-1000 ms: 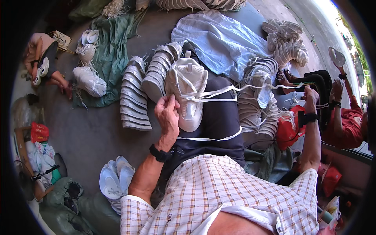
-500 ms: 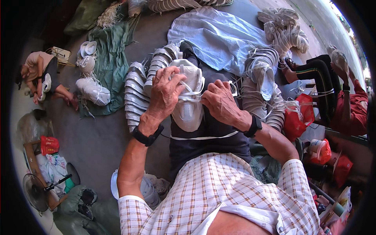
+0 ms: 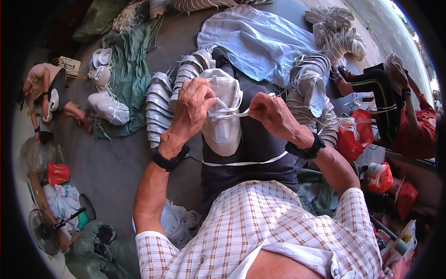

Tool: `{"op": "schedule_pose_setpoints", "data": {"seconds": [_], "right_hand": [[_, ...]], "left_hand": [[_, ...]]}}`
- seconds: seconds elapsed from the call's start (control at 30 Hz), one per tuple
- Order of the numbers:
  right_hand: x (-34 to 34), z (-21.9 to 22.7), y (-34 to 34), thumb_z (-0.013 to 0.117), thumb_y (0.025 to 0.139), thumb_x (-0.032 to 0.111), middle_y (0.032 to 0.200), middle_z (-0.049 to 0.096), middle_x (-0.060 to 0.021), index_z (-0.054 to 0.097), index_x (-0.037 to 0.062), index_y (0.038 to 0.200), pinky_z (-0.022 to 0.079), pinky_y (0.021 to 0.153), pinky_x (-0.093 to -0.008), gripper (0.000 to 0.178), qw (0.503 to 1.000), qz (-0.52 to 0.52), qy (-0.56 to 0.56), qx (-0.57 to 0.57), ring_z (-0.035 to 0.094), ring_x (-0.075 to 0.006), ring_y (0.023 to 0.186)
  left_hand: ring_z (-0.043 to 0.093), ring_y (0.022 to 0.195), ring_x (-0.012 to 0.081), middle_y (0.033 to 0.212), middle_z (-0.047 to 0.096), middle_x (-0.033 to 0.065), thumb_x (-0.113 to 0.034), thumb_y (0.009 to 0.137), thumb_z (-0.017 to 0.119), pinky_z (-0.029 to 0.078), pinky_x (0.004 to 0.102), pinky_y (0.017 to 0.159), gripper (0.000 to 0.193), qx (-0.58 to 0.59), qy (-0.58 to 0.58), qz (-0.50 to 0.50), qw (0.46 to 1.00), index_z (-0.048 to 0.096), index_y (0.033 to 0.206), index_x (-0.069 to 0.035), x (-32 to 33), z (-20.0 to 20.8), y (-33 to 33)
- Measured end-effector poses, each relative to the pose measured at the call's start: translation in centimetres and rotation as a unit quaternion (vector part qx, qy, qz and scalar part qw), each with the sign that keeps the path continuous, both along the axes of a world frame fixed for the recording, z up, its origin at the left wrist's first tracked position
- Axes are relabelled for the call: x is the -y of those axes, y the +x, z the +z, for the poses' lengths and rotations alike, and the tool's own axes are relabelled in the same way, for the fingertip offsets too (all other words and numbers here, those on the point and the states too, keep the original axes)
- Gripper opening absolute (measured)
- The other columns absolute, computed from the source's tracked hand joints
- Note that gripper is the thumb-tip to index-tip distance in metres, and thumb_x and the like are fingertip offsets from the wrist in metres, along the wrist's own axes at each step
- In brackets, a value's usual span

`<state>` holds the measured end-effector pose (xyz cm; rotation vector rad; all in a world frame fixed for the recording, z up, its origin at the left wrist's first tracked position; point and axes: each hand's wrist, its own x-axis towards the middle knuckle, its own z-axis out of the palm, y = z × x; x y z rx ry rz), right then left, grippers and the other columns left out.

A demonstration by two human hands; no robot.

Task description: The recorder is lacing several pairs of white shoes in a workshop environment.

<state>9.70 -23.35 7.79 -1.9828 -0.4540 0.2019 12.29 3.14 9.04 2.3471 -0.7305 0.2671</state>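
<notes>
A white sneaker (image 3: pixel 224 137) rests on my lap, its toe pointing toward me. White shoelace (image 3: pixel 227 111) crosses its upper. On the left side of the sneaker, my left hand (image 3: pixel 191 104) pinches a piece of the lace between thumb and fingers. My right hand (image 3: pixel 275 116), off the sneaker's right side, grips the other lace end, which runs taut from the eyelets to my fingertips. Dark bands circle both my wrists.
Rows of stacked pale shoe uppers flank my legs, at left (image 3: pixel 159 109) and right (image 3: pixel 320 104). A pale blue sheet (image 3: pixel 255 44) lies ahead. People handle shoes at far left (image 3: pixel 39 81) and right (image 3: pixel 420 121). A fan (image 3: pixel 44 230) stands lower left.
My hands have drawn apart, the right one moving outward and pulling the lace straight. The person at far left has lowered an arm toward a dark object.
</notes>
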Motion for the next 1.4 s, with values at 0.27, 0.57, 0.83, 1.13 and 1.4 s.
{"op": "schedule_pose_setpoints", "data": {"seconds": [0.27,0.57,0.83,1.13,1.4], "right_hand": [[1.0,0.8,0.6,0.074,0.081,0.007,0.068,0.062,-0.0084,0.066,0.0012,0.097,0.046,0.064,-0.0351,0.019,0.997,0.034,-0.057,-0.037,0.061,-0.0203,0.062],[-0.6,0.4,0.7,0.078,0.079,0.01,0.08,0.065,-0.0011,0.069,0.0098,0.097,0.036,0.088,-0.0376,0.02,0.992,0.081,-0.077,0.052,0.058,-0.0182,0.084],[-2.6,-2.0,0.3,0.075,0.078,0.008,0.092,0.064,-0.0038,0.066,0.0099,0.109,0.037,0.088,-0.0396,0.033,0.992,0.017,0.002,0.129,0.056,-0.0238,0.097],[-3.1,-1.8,0.2,0.074,0.08,0.008,0.105,0.056,-0.0092,0.065,0.0114,0.112,0.039,0.086,-0.0427,0.033,0.959,0.019,-0.074,0.272,0.051,-0.0295,0.099],[-4.8,-1.2,1.2,0.072,0.073,0.005,0.098,0.051,-0.0091,0.055,0.0082,0.095,0.035,0.087,-0.0415,0.029,0.926,0.058,-0.102,0.36,0.048,-0.0277,0.095]], "left_hand": [[0.058,0.11,0.0306,0.116,0.063,0.0103,-0.006,0.083,0.073,0.043,0.0432,0.097,0.011,0.109,0.088,0.201,0.969,0.063,0.089,-0.004,-8.7,4.6,-0.8],[0.059,0.111,0.0315,0.121,0.06,0.0153,-0.022,0.096,0.065,0.046,0.0419,0.098,0.023,0.132,0.188,0.436,0.871,0.066,0.1,0.001,-36.2,10.0,-6.1],[0.06,0.103,0.0319,0.116,0.063,0.0162,-0.024,0.096,0.064,0.047,0.0427,0.093,0.025,0.12,0.314,0.567,0.752,0.069,0.103,0.0,-51.5,14.3,-9.9],[0.06,0.108,0.0326,0.113,0.064,0.0143,-0.021,0.088,0.073,0.047,0.0435,0.094,0.022,0.135,0.295,0.466,0.823,0.07,0.105,-0.006,-33.8,6.4,-3.6],[0.049,0.124,0.035,0.132,0.054,0.0128,-0.004,0.077,0.076,0.041,0.0443,0.105,0.033,0.017,0.018,0.076,0.997,0.068,0.109,-0.008,-3.1,2.1,-3.4]]}}
